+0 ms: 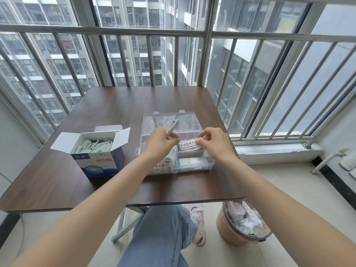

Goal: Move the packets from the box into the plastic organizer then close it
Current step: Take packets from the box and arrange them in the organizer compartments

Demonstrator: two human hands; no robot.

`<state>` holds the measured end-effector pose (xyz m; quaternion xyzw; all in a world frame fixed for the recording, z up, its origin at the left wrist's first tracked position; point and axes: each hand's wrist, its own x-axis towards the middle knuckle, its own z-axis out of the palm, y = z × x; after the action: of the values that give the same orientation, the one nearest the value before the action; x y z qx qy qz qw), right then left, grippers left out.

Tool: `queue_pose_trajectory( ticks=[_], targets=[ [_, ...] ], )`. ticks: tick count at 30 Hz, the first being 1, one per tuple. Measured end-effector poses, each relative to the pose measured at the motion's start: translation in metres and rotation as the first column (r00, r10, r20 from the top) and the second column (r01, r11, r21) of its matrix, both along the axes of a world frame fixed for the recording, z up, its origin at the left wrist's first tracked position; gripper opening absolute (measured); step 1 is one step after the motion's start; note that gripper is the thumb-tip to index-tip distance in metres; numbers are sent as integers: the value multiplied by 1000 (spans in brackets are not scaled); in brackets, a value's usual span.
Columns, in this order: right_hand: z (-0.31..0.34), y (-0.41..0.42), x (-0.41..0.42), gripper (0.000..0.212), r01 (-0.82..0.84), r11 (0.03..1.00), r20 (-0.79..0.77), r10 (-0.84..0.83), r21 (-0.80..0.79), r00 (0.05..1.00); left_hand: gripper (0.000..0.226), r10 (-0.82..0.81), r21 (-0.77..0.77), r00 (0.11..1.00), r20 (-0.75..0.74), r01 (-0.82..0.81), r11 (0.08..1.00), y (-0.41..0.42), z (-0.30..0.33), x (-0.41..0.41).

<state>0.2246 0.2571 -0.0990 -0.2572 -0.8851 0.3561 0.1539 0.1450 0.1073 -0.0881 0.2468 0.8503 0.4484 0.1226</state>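
One dark brown table (107, 112) by a railing of grey bars.

At the left, one blue and white box (97, 151), flaps open, standing on the table. Full of white packets (92, 146) on edge (too many and too tight to count).

Next, one left hand (160, 144), fingers pinched shut on a thin bunch of packets (172, 126) that sticks up and back. Cannot tell how many in the bunch.

Under and behind both hands, one clear plastic organizer (210, 164) on the table, just right of the box but apart from it. Lid (171, 122) open, tipped up at the back, with two small clips on its top edge. Three packets or small stacks showing inside: one at the front left, partly hidden by the left arm, one at the front right, and one at the back right.

Then one right hand (215, 144), fingertips gripping the end of the back-right packet (187, 145) with green ends, held over the back-right compartment.

Below the table, blue jeans and one shoe.

At the far right, on the floor, one pink bin (231, 234) full of white scraps.
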Motion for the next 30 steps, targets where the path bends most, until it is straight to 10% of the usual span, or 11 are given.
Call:
queue_pose_trajectory(
  ticks=[13,21,30],
  targets=[
    [-1,2,-1,19,25,980,-74,-40,-198,996,4,-66,-147,996,-61,57,988,12,-5,-10],
    [5,8,7,6,-37,704,-198,-148,-709,969,15,4,38,997,75,-7,999,12,1,-17],
    [15,29,20,15,-104,503,-289,-304,-858,908,12,-72,-145,994,85,84,986,25,5,-15]
  ],
)
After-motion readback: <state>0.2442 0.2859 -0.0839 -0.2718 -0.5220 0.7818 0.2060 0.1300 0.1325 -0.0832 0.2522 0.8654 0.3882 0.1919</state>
